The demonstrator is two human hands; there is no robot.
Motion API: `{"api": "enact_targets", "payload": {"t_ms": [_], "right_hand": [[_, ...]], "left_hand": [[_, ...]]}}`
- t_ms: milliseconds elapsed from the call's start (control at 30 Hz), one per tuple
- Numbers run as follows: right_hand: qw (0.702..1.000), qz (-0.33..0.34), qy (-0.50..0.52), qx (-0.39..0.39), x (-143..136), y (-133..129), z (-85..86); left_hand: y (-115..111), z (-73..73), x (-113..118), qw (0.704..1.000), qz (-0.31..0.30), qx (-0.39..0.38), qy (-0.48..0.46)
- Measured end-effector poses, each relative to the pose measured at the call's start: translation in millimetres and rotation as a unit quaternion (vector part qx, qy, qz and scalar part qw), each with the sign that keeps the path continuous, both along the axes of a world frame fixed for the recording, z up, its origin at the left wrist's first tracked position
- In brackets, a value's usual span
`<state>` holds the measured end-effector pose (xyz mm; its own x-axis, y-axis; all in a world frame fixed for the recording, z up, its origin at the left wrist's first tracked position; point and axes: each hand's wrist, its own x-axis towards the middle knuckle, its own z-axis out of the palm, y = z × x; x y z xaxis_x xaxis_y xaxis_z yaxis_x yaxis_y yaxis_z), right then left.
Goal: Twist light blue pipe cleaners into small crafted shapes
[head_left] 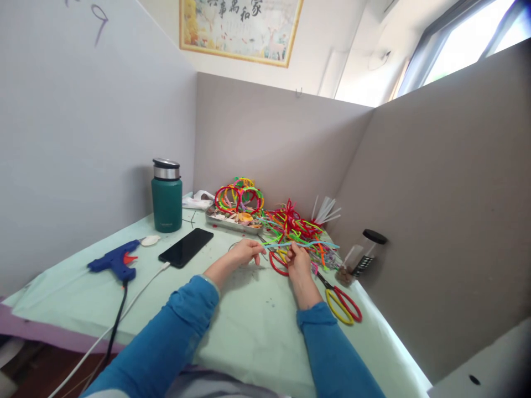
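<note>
A light blue pipe cleaner (277,245) stretches between my two hands, above the table. Its left end is pinched in my left hand (248,252), and my right hand (297,258) grips it farther along, with the free end running out to the right. Just behind my hands lies a heap of bright pipe cleaners (292,221) in red, green, orange and other colours. Red-and-yellow handled scissors (342,304) rest to the right of my right hand. Another pair of scissors (279,264) lies between my hands, partly covered.
A metal tray (234,223) with small pieces and coiled pipe-cleaner rings (239,197) stands behind. On the left are a green bottle (166,202), a phone (186,247) and a blue glue gun (114,261) with its cord. A jar (360,257) stands at the right edge; grey partitions (274,132) enclose the table.
</note>
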<state>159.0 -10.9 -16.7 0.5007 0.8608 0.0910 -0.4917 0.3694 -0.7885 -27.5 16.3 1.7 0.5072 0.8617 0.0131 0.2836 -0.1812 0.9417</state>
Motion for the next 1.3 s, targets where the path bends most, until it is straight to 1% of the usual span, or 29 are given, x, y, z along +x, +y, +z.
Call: {"api": "enact_targets", "payload": {"t_ms": [67,200,267,333,467,533,600,733,800,933,1000,1067,1133,1167,1233,1300], "right_hand": [[1.0,-0.002,-0.012,0.005,1.3,0.0,-0.2],[1.0,0.006,-0.024,0.002,1.6,-1.4,1.6],[0.999,0.031,-0.038,-0.009,-0.7,-2.0,2.6],[0.995,0.068,-0.072,-0.02,-5.0,-2.3,2.3],[0.974,0.135,-0.179,-0.027,-16.4,-4.0,-1.4],[0.962,0.152,-0.226,-0.026,-20.4,-5.7,-2.6],[0.955,0.14,-0.259,-0.025,-21.9,-7.4,-2.4],[0.955,0.096,-0.281,-0.022,-19.7,-8.5,-1.6],[0.954,0.095,-0.285,-0.018,-19.2,-8.2,-2.2],[0.942,0.119,-0.312,-0.021,-22.7,-8.8,-2.4],[0.938,0.104,-0.33,-0.031,-24.3,-9.8,-1.0],[0.936,0.071,-0.342,-0.036,-24.4,-10.6,0.9],[0.936,0.04,-0.346,-0.041,-23.0,-11.0,2.5],[0.937,0.028,-0.346,-0.045,-22.2,-10.9,3.0],[0.938,0.018,-0.343,-0.053,-20.9,-10.5,3.3],[0.941,0.021,-0.334,-0.054,-20.5,-9.6,3.1]], "left_hand": [[2.1,-2.9,-0.7,1.0,0.0,-0.016,-0.011],[7.7,-8.5,-0.8,0.998,0.06,0.011,0.029],[9.4,-10.1,-0.5,0.997,0.063,0.027,0.03],[9.5,-10.3,0.2,0.997,0.056,0.039,0.025],[5.9,-8.0,2.2,0.997,0.046,0.058,0.025],[3.8,-6.6,3.1,0.997,0.04,0.067,0.029],[2.8,-5.9,3.2,0.996,0.04,0.074,0.036],[3.4,-5.7,2.1,0.991,0.068,0.088,0.07],[2.9,-4.5,1.7,0.988,0.07,0.103,0.088],[-1.8,1.3,2.7,0.984,0.051,0.126,0.112],[-4.1,3.4,3.5,0.981,0.061,0.13,0.134],[-5.7,3.5,4.1,0.971,0.077,0.15,0.172],[-7.0,1.6,4.2,0.953,0.081,0.184,0.226],[-7.8,0.2,4.1,0.942,0.074,0.204,0.254],[-9.8,-2.3,4.0,0.926,0.039,0.223,0.303],[-12.3,-3.5,3.9,0.916,0.019,0.239,0.323]]}}
